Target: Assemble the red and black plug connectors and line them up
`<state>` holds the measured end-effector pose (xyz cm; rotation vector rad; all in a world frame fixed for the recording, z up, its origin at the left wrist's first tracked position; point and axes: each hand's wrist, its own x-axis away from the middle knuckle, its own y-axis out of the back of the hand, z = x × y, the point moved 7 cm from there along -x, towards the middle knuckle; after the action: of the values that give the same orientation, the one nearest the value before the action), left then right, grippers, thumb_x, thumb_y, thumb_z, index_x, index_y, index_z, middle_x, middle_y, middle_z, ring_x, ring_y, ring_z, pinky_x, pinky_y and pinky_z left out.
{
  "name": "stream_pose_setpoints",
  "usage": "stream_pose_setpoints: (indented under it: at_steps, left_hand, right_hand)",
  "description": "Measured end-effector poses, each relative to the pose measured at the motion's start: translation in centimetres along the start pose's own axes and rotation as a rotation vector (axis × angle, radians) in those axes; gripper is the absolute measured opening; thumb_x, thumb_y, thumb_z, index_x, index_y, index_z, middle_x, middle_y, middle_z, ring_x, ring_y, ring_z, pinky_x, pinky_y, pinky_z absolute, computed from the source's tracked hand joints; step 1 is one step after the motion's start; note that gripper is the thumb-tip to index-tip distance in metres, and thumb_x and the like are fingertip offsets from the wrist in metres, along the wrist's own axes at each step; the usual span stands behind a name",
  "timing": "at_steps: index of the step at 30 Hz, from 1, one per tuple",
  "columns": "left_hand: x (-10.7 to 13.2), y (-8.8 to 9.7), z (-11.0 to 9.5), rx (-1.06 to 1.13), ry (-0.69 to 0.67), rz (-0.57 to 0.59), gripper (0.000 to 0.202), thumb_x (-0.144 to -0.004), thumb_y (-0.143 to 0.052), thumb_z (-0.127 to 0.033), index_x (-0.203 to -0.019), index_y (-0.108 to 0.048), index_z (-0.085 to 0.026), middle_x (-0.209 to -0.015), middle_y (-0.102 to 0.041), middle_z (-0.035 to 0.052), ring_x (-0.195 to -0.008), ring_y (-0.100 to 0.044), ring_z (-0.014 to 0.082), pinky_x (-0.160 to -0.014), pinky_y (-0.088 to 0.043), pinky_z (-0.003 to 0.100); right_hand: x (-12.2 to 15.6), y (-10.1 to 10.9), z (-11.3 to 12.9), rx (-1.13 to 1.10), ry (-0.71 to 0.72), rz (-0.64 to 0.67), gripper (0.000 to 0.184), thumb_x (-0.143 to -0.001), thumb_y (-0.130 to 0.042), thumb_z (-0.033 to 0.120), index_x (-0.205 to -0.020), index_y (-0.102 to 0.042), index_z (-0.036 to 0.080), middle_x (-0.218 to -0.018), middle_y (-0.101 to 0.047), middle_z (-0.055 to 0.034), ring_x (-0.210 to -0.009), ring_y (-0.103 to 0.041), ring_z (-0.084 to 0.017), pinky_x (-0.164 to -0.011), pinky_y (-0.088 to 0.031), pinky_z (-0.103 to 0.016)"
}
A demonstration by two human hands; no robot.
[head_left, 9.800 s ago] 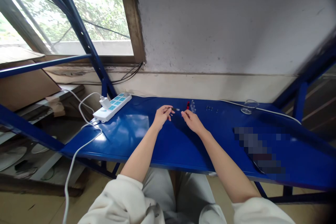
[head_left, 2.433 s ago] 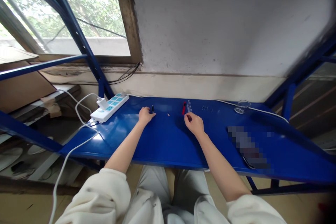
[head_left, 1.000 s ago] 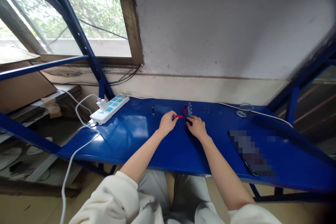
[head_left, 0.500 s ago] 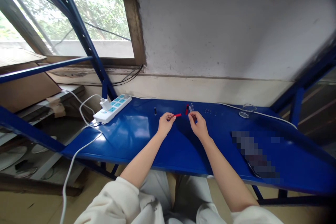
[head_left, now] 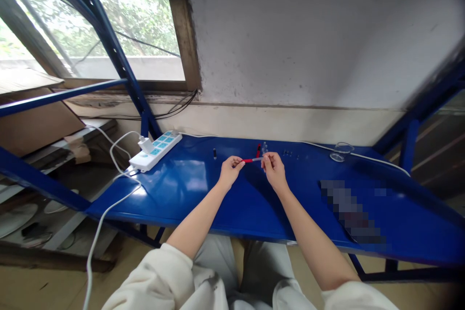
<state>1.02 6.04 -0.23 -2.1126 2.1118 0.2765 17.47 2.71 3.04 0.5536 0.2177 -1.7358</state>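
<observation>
My left hand [head_left: 230, 170] pinches a short red tube-like piece [head_left: 248, 161], which points to the right. In the fingers of my right hand [head_left: 275, 171] is a slim clear tube [head_left: 257, 159], lying level and in line with the red piece. Their ends meet between my hands; whether one sits inside the other is too small to tell. Just behind, several red pieces [head_left: 258, 149] and small clear pieces [head_left: 264, 147] rest on the blue table [head_left: 189, 203]. A small black-and-clear piece [head_left: 214, 154] stands left of my left hand.
A white power strip [head_left: 156, 151] with a plugged-in adapter lies at the table's left. Tiny clear bits [head_left: 287, 153] and a clear round container [head_left: 337, 157] are to the right. A blurred dark flat object [head_left: 350, 213] lies near the right front. A wall borders the back.
My right hand has turned the clear tube from a steep tilt to level and brought it against the red piece's right end. My left hand has barely moved.
</observation>
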Motion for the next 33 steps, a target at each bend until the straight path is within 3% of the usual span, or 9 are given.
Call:
stream_pose_setpoints:
  at_steps: [4,14,26,33]
  left_hand:
    - [0.0,-0.1,0.0,0.041,0.028,0.016,0.017,-0.067,-0.062,-0.028,-0.077,-0.057,-0.015,-0.068,-0.061,0.0025,-0.061,-0.054,0.0099,-0.061,-0.043,0.023]
    - [0.1,-0.4,0.7,0.168,0.139,0.087,0.027,-0.065,-0.065,-0.035,-0.081,-0.058,-0.014,-0.073,-0.064,0.0058,-0.059,-0.053,0.0098,-0.046,-0.033,0.019]
    - [0.8,-1.2,1.4,0.390,0.362,0.130,0.032,-0.060,-0.071,-0.036,-0.078,-0.062,-0.011,-0.074,-0.062,0.0067,-0.057,-0.050,0.0068,-0.048,-0.034,0.019]
    - [0.7,-1.6,0.5,0.335,0.227,0.203,0.032,-0.061,-0.070,-0.034,-0.082,-0.061,-0.011,-0.074,-0.064,0.0068,-0.057,-0.052,0.0078,-0.048,-0.034,0.019]
  right_hand:
    - [-0.2,-0.1,-0.6,-0.045,-0.033,0.001,0.024,-0.084,-0.039,0.045,-0.086,-0.043,0.021,-0.060,-0.047,0.0031,-0.050,-0.043,-0.009,-0.047,-0.036,-0.022]
    - [-0.5,-0.2,-1.5,-0.187,-0.090,-0.006,0.025,-0.083,-0.041,0.043,-0.086,-0.048,0.020,-0.060,-0.048,0.0033,-0.046,-0.041,-0.008,-0.046,-0.034,-0.022]
    - [-0.3,-0.1,-0.8,-0.203,-0.035,-0.021,0.025,-0.082,-0.044,0.042,-0.086,-0.052,0.019,-0.061,-0.050,0.0029,-0.047,-0.044,-0.007,-0.048,-0.037,-0.022]
    - [0.1,-1.1,-0.5,-0.095,-0.010,0.099,0.028,-0.081,-0.046,0.039,-0.092,-0.059,0.018,-0.061,-0.054,0.0017,-0.047,-0.048,-0.008,-0.050,-0.040,-0.023]
